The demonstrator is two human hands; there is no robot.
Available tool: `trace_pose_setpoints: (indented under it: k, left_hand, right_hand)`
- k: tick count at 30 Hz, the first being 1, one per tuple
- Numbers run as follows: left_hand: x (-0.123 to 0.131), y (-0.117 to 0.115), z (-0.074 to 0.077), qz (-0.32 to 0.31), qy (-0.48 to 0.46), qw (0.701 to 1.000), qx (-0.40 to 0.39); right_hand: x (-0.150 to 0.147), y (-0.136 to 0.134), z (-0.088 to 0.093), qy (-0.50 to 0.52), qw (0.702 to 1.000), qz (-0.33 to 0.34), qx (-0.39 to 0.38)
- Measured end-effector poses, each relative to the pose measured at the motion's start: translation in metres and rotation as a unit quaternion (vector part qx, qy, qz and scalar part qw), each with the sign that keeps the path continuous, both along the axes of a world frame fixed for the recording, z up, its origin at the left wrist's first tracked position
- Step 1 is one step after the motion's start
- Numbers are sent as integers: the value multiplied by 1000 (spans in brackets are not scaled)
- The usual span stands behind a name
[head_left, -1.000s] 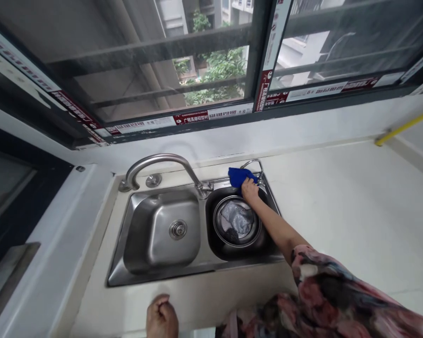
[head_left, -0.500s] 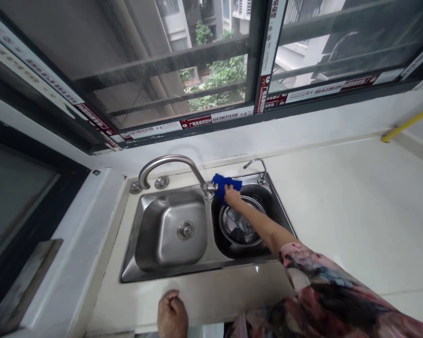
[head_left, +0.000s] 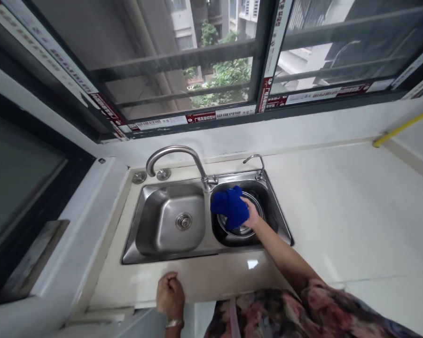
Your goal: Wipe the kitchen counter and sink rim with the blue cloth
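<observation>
Below the label [head_left: 201, 117] “广程高级铝型材”, the right hand [head_left: 251, 214] grips blue cloth [head_left: 235, 209].

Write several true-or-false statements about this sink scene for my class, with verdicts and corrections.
1. The right hand holds a crumpled blue cloth. True.
2. The curved steel faucet rises from the rear of the double steel sink. True.
3. The left hand grips the faucet. False: it is a fist at the front edge of the pale, smooth countertop.
4. A round, perforated steel bowl sits in the sink's right-hand basin. True.
5. The straight yellow pipe is left of the sink. False: it is to the right.
</observation>
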State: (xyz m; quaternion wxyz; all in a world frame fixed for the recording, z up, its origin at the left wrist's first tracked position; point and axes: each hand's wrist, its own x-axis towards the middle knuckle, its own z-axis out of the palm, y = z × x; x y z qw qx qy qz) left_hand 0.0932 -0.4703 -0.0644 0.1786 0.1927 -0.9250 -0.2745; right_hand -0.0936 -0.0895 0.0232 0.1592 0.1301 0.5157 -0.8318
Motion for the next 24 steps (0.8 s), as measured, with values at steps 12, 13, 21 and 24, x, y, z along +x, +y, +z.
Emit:
trace_pose_setpoints:
  k: [12,13,21,24]
  left_hand:
    - [-11,19,21,-32,-67,994,80]
    - [-14,31,26,-67,-86,985,131]
    - [-63,202,75,-374,-276,697,545]
    - [-69,246,81,-440,-315,633,554]
  right_hand:
    - [84,34,15,-127,963,-83,-224]
    - [90,35,21,-124,963,-98,-220]
    - [151,31,60,-51,964,-177,-190]
    - [186,30,61,-41,966,-204,-156]
